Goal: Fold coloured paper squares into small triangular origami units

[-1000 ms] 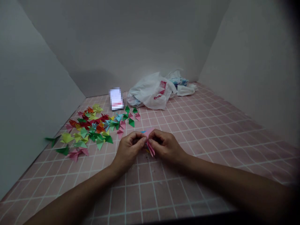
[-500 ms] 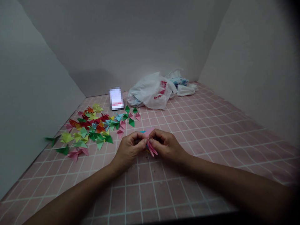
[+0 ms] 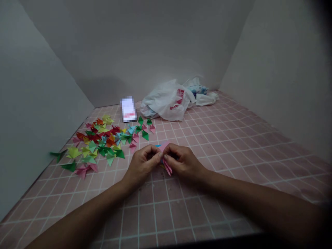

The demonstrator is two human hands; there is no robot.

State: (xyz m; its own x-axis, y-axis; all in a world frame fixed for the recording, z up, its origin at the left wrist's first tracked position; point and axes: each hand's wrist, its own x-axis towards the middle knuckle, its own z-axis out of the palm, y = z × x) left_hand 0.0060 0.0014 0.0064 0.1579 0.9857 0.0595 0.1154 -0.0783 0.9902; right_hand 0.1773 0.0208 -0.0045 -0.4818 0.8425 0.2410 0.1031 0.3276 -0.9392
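A partly folded piece of pink origami paper (image 3: 167,167) is pinched between my two hands at the middle of the table. My left hand (image 3: 145,160) grips its left side between thumb and forefinger. From the other side, my right hand (image 3: 183,160) pinches it the same way. Two narrow pink points stick out below the fingertips, toward me. Behind the hands, a wider pink part shows, with a bit of blue paper (image 3: 158,146) beside it. Much of the folded paper is hidden by my fingers.
Many folded paper cranes (image 3: 102,150) in several colours lie spread on the left. A phone with a lit, blurred screen (image 3: 128,109) stands behind them. A white plastic bag (image 3: 166,100) and crumpled packaging (image 3: 204,98) lie at the back, on the pink checked tablecloth (image 3: 233,145).
My right fingers have shifted slightly left along the pink paper. Its two lower points now lie closer together, and a little more of the pink and blue paper shows behind.
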